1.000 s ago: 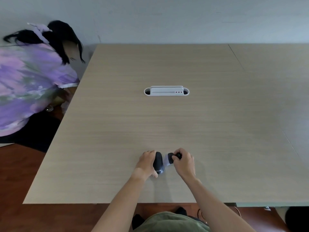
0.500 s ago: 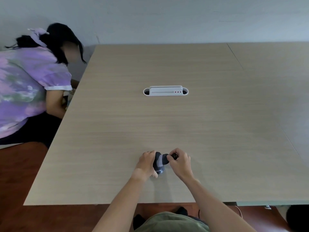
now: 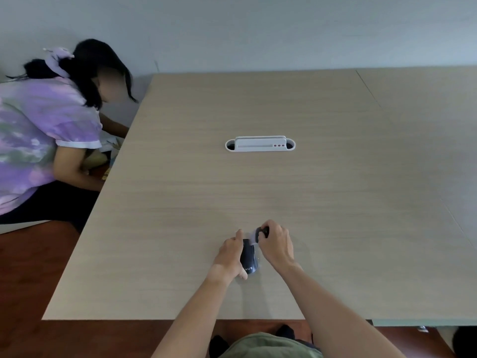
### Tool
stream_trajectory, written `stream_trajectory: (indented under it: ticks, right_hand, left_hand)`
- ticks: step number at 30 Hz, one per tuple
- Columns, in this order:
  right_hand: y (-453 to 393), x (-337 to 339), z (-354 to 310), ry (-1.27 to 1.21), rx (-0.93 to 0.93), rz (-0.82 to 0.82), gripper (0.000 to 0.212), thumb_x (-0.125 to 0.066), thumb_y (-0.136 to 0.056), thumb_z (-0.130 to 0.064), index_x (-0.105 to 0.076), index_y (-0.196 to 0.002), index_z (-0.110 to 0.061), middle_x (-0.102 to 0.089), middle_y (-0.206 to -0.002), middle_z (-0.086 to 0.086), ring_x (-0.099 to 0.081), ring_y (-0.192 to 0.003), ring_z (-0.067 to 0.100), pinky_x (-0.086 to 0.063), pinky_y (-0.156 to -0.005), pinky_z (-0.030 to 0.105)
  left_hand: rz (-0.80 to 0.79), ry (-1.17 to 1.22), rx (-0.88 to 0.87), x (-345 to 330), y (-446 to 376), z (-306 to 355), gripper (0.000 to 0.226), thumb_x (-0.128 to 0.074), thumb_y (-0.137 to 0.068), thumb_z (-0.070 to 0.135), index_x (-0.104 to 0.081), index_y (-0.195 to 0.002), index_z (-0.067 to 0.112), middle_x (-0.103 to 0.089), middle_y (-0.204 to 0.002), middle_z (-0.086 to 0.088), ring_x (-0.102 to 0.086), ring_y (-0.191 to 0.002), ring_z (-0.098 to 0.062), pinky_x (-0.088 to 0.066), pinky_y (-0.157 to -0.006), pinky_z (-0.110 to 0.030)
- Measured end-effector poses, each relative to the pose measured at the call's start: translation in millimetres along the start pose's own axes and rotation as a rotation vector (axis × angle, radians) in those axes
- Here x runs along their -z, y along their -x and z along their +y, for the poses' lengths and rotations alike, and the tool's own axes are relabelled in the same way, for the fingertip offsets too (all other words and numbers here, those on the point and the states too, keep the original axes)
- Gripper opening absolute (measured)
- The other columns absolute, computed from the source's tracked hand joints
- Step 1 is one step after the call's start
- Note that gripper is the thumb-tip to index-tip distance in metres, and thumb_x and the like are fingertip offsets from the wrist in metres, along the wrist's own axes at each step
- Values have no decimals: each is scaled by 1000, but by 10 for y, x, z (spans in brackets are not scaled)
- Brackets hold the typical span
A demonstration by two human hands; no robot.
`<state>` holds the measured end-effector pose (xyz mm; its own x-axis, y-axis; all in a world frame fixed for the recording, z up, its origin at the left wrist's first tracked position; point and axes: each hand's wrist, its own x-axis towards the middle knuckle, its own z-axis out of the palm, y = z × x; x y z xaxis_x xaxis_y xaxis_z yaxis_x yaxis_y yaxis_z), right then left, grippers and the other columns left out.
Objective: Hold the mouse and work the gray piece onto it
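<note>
1. The left hand [image 3: 230,257] curls its fingers round a small dark thing [image 3: 248,258] with white letters on it. It looks like a rolled sock bundle, or maybe a small gadget; I cannot tell which.
2. The right hand [image 3: 276,246] pinches a pale flap and a dark bit [image 3: 260,232] at the far end of the dark thing.
3. The dark thing sits on the table [image 3: 335,202], near the front edge, right between the 2 hands.
4. I think it is light, because 1 hand holds it with ease.
5. If it is cloth, it is soft and bends, and it will not break. The pale flap looks thin and floppy.
6. A good place to hold it is round the fat middle, where the left hand is now. The loose end is best pinched, as the right hand does.
7. In the middle of the table is a long white tray [image 3: 260,145] set into the top. It has a round hole at each end and 3 small red dots. I cannot see anything inside it.
8. Another person in a purple top [image 3: 38,140] bends down by the left side of the table, well apart from the hands.
</note>
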<state>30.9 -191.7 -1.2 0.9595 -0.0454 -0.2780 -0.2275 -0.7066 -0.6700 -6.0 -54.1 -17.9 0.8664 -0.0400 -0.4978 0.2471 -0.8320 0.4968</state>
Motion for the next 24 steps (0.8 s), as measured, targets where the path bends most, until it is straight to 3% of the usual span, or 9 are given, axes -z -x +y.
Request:
stream_trajectory:
  ticks: [2,5,7,9,12,16,21,24]
  right_hand:
    - [-9,-7,-49,-32,10,46,12,-51,-81,-10,-62,-82,-15,-66,-78,-2,-60,-74,25,-44,-57,32]
    - [-43,-23,-107,-150,21,-137,10,-58,-78,-9,-67,-77,-15,-67,-76,-2,-61,-74,19,-45,-57,19]
    - [-50,-40,-101,-115,-1,-212,10,-61,-77,-10,-70,-79,-13,-69,-79,0,-62,-76,20,-49,-61,24]
    - [-41,-43,-87,-47,-47,-107,12,-56,-80,-13,-67,-85,-15,-68,-84,1,-62,-79,25,-46,-61,32]
    - [-26,10,-102,-17,-47,40,14,-51,-82,-12,-63,-87,-14,-67,-84,2,-57,-76,26,-40,-61,30]
    - [-42,62,-89,-77,-10,-89,15,-53,-75,-9,-67,-79,-13,-68,-79,0,-61,-74,22,-52,-62,36]
    - [1,116,16,-10,-47,91,14,-49,-82,-10,-62,-87,-14,-65,-82,1,-57,-75,25,-40,-59,31]
    - [29,103,29,-160,3,-19,14,-54,-76,-7,-66,-78,-14,-66,-72,-3,-60,-71,20,-44,-56,25]
  left_hand:
    - [9,6,-4,5,-1,2,100,-92,-47,7,-32,-127,19,-54,-116,-6,-56,-105,-29,-55,-84,-40]
    - [17,23,-20,5,-18,-22,102,-91,-45,8,-33,-128,20,-54,-119,-4,-55,-109,-27,-54,-86,-39]
    - [16,19,-28,4,-29,-30,108,-91,-46,8,-30,-135,19,-53,-120,-4,-54,-112,-26,-54,-87,-38]
    - [7,20,-19,2,-36,-25,108,-91,-47,8,-30,-135,18,-50,-121,-4,-52,-113,-25,-53,-88,-36]
    - [-11,12,2,7,-37,-14,104,-92,-46,9,-33,-131,20,-48,-120,-3,-51,-113,-24,-53,-87,-36]
    - [-30,-2,6,5,-65,-30,108,-93,-46,11,-32,-135,20,-47,-126,-5,-48,-120,-24,-51,-93,-39]
    - [-33,-29,0,17,-69,-33,106,-94,-44,16,-38,-133,16,-48,-128,-4,-46,-123,-25,-50,-94,-40]
    - [-22,-29,-38,40,-78,-99,118,-96,-40,27,-33,-139,18,-48,-134,-2,-46,-126,-23,-47,-100,-36]
